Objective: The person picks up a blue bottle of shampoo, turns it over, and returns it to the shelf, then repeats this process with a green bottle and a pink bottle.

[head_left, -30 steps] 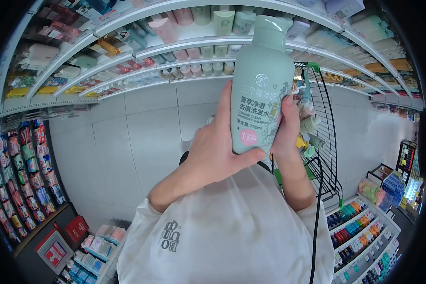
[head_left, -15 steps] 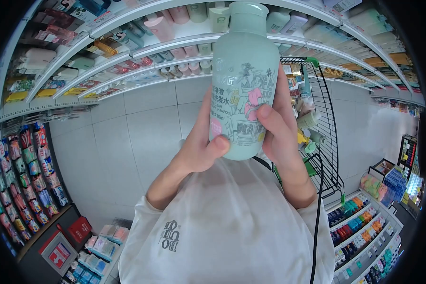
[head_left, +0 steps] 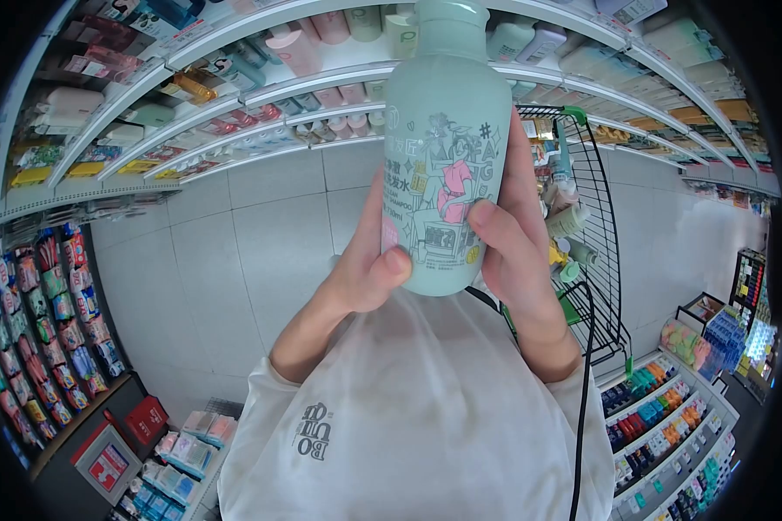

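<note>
A large pale green shampoo bottle (head_left: 447, 139) is held up in front of my chest, its printed side with a pink-clad cartoon figure facing me. My left hand (head_left: 369, 260) grips its lower left side, thumb on the front near the base. On the other side my right hand (head_left: 517, 239) wraps the bottle, its thumb pressed on the printed front. The remaining fingers of both hands are mostly hidden behind the bottle. The bottle's top reaches the upper edge of the view.
A black wire shopping cart (head_left: 599, 226) with several items inside stands at my right. Shelves (head_left: 278, 82) of bottles curve across the front. Packaged goods hang on a rack (head_left: 48, 321) at the left, and another stocked shelf (head_left: 669, 434) is at the lower right. Grey tiles (head_left: 235, 252) cover the floor.
The bottle has turned slightly about its length, so the printed figure has shifted left and more of the right-hand lettering shows. Both hands still hold it.
</note>
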`<action>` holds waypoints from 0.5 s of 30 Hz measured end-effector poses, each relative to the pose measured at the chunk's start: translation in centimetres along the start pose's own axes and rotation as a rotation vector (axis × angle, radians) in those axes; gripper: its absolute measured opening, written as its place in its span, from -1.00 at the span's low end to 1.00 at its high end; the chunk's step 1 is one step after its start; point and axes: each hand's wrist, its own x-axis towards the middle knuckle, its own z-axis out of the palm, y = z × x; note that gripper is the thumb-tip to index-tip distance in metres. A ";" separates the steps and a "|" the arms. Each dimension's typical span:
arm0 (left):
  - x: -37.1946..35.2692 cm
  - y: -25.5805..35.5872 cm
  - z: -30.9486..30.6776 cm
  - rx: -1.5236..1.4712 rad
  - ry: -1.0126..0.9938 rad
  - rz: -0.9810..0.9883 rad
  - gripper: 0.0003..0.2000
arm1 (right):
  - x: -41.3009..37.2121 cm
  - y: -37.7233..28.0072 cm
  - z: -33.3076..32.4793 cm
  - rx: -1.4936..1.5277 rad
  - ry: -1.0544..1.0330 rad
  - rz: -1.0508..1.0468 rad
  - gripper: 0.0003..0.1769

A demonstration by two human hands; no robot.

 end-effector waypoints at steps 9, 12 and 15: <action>0.1 0.0 -0.2 0.013 -0.005 0.001 0.07 | 0.2 0.0 -0.3 -0.018 -0.018 0.008 -0.04; 0.2 0.0 -0.3 0.017 0.001 -0.010 0.09 | 0.2 0.2 -0.2 -0.018 -0.003 -0.003 -0.04; 0.3 -0.3 -0.5 0.006 0.004 -0.024 0.11 | 0.1 0.0 0.4 -0.001 0.015 -0.005 -0.03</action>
